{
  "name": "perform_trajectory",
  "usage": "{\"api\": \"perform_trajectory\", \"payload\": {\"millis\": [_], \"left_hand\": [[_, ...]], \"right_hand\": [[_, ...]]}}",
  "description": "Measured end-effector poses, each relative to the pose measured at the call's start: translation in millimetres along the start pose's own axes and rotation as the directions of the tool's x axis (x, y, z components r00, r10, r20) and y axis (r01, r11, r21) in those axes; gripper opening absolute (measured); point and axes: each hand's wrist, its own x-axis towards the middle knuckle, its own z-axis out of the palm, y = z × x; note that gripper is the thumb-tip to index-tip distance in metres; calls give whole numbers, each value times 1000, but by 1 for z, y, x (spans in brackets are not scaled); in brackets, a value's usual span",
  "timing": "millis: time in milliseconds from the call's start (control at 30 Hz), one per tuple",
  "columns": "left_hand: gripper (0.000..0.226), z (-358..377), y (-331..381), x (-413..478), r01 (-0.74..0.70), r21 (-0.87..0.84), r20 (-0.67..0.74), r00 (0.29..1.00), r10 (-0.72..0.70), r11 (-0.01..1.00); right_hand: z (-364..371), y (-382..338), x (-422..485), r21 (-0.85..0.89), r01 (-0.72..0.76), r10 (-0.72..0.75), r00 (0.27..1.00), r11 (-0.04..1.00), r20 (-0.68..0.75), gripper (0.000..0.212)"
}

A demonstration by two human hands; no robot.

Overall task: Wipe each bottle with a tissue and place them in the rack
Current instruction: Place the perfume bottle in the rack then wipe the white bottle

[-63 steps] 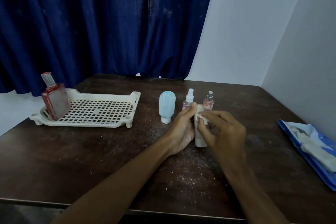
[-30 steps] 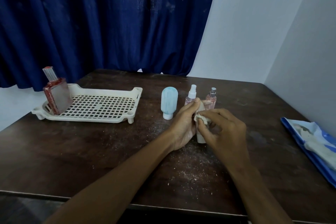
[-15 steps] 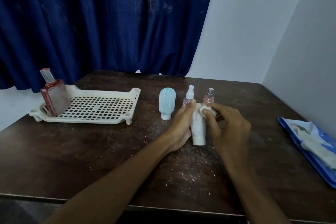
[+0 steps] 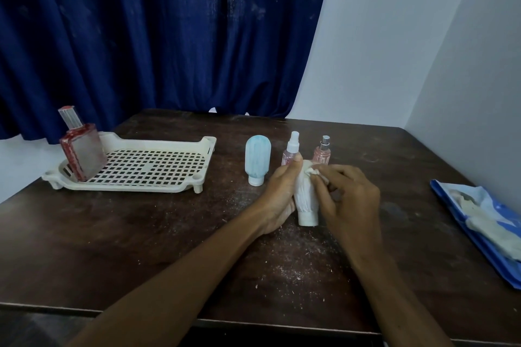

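A white bottle (image 4: pixel 306 200) stands cap-down on the dark table. My left hand (image 4: pixel 280 191) grips its left side, thumb near the top. My right hand (image 4: pixel 348 194) pinches a small white tissue (image 4: pixel 317 173) against the bottle's upper right. Behind them stand a light blue bottle (image 4: pixel 258 159), a pink spray bottle with a white top (image 4: pixel 291 151) and a pink spray bottle with a silver top (image 4: pixel 322 152). At the left, the cream rack (image 4: pixel 141 170) holds a red square bottle (image 4: pixel 81 146) leaning at its left end.
A blue tissue packet (image 4: pixel 479 222) with white tissues lies at the table's right edge. White crumbs are scattered on the table (image 4: pixel 141 234) in front of my hands. A blue curtain hangs behind and a wall stands close on the right.
My right hand has moved the tissue from the middle of the white bottle up to its top. The bottle's lower body now shows. My left hand keeps its hold.
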Motion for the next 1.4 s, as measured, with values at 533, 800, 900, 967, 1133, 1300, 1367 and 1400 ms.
{"api": "perform_trajectory", "payload": {"millis": [533, 800, 900, 967, 1133, 1300, 1367, 1400], "left_hand": [[55, 0, -1, 3, 36, 59, -3, 999, -36, 998], [55, -5, 0, 4, -11, 75, -19, 1000, 12, 997], [57, -4, -2, 5, 20, 74, -4, 1000, -20, 997], [55, -3, -2, 5, 24, 52, -16, 1000, -23, 998], [47, -3, 1, 4, 21, -8, -35, 999, -21, 1000], [54, -3, 1, 3, -7, 23, -10, 1000, 7, 1000], [50, -4, 1, 2, -18, 37, 4, 1000, 17, 999], [50, -4, 1, 2, -18, 46, 8, 1000, 17, 999]], "right_hand": [[-4, 1, 0, -29, -100, 99, 994, 995, -40, 22], [-10, -5, -2, 61, -95, 95, 995, 994, 3, 27], [-9, -3, -1, 41, -123, 124, 991, 992, -41, 22], [-8, -3, -1, 43, -130, 131, 990, 991, -41, 21], [-7, -3, -3, 55, -100, 101, 994, 994, -28, 23], [-6, -7, -2, 77, -102, 105, 994, 992, -32, 21], [-6, -8, -3, 77, -89, 91, 996, 993, -21, 21], [-6, -8, -4, 82, -88, 90, 996, 993, -21, 21]]}}
